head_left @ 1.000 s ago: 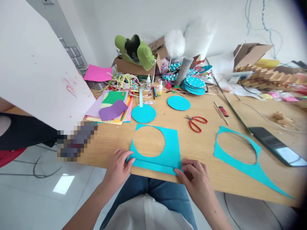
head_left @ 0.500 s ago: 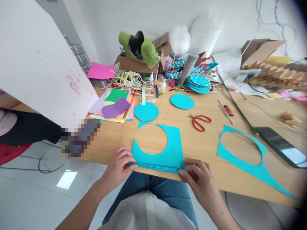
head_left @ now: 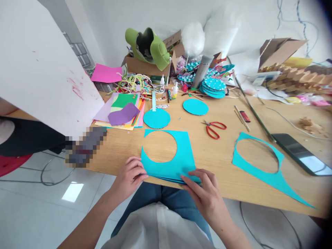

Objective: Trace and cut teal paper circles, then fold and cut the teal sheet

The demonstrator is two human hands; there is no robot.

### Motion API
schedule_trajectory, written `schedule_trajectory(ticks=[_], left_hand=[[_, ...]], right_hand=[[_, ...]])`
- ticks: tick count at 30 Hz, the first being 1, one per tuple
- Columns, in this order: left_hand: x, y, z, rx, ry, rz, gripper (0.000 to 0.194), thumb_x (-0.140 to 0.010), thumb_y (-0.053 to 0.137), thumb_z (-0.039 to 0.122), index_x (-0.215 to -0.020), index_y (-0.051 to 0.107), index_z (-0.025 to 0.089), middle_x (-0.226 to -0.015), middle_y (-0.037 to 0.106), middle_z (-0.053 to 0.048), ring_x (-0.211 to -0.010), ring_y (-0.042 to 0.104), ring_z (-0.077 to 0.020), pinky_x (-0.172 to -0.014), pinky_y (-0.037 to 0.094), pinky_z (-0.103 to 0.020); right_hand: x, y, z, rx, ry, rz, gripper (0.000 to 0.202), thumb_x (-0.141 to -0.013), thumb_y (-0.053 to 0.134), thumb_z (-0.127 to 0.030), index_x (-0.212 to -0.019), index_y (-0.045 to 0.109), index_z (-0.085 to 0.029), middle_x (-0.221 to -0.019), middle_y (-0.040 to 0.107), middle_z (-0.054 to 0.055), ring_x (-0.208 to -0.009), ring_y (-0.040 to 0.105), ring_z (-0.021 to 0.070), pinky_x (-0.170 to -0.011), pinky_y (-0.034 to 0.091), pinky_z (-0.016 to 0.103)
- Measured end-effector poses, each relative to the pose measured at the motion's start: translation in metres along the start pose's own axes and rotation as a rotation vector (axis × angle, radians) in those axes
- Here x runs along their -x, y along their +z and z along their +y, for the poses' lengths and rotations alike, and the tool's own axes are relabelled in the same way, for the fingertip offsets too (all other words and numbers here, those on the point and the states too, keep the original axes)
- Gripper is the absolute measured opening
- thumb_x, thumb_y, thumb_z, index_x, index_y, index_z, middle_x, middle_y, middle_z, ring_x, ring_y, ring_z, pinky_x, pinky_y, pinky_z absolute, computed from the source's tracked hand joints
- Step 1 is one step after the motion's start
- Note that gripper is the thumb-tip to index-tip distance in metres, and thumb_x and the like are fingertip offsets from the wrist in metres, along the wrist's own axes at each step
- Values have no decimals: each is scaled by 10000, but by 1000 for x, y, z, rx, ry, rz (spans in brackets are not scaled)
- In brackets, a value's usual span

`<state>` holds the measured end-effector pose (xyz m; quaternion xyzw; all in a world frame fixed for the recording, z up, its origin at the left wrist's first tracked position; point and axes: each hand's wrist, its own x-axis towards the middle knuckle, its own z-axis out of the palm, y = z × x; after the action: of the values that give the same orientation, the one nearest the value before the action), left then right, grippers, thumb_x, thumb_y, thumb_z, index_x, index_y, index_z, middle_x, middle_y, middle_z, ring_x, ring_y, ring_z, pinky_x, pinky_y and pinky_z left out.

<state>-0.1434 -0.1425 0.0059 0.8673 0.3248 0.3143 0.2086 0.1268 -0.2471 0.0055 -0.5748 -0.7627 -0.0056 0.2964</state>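
Observation:
A turquoise paper sheet [head_left: 183, 152] with a large round hole lies at the table's front edge, its near edge folded into narrow layers. My left hand [head_left: 132, 174] pinches the folded edge at its left corner. At the right end, my right hand [head_left: 201, 183] grips the same fold between thumb and fingers. Two turquoise paper discs lie beyond the sheet: one disc [head_left: 156, 119] behind it and another disc [head_left: 195, 107] farther right. Red-handled scissors [head_left: 214, 129] rest to the right of the sheet, with their blades apart.
At the right lie a turquoise offcut [head_left: 255, 174] with a round hole and a black phone [head_left: 302, 154]. Coloured paper sheets [head_left: 124, 112] are stacked at the left. A grey flask [head_left: 203, 72] stands at the back near glue bottles [head_left: 175, 90]. Another person's dark clothing [head_left: 23, 136] shows at far left.
My right hand has slid slightly left along the fold, and its fingers now press onto the sheet's top. The folded layers have spread a little. The view has shifted slightly.

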Motion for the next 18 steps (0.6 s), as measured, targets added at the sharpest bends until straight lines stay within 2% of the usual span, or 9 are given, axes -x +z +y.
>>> schedule_trajectory(ticks=[5, 11, 15, 18], left_hand=[[-2, 0, 2, 1, -1, -13, 120, -854, 615, 134, -750, 631, 194, -787, 585, -32, -952, 519, -200, -862, 479, -375], [-2, -3, 4, 9, -1, -22, 131, -863, 608, 156, -752, 659, 202, -784, 582, -37, -970, 520, -210, -852, 490, -387], [4, -5, 2, 25, 17, -45, 106, -862, 613, 164, -799, 685, 210, -818, 585, -46, -993, 514, -217, -864, 492, -405], [8, -6, 1, 25, 39, -56, 97, -864, 610, 158, -840, 688, 212, -848, 582, -52, -998, 509, -216, -900, 481, -435]], right_hand=[[-13, 5, -12, 71, -84, 6, 187, -900, 577, -164, -1047, 685, -207, -946, 627, 88, -958, 509, 249, -905, 403, 470], [-15, 16, -14, 55, -195, -51, 231, -906, 537, -137, -1093, 658, -197, -944, 647, 64, -963, 520, 236, -1004, 337, 485], [-16, 10, -14, 52, -236, -120, 249, -909, 483, -97, -1048, 668, -190, -897, 641, 75, -921, 518, 240, -922, 397, 458], [-17, 6, -17, 51, -251, -111, 258, -923, 452, -103, -1050, 668, -164, -867, 637, 92, -892, 507, 244, -824, 431, 430]])
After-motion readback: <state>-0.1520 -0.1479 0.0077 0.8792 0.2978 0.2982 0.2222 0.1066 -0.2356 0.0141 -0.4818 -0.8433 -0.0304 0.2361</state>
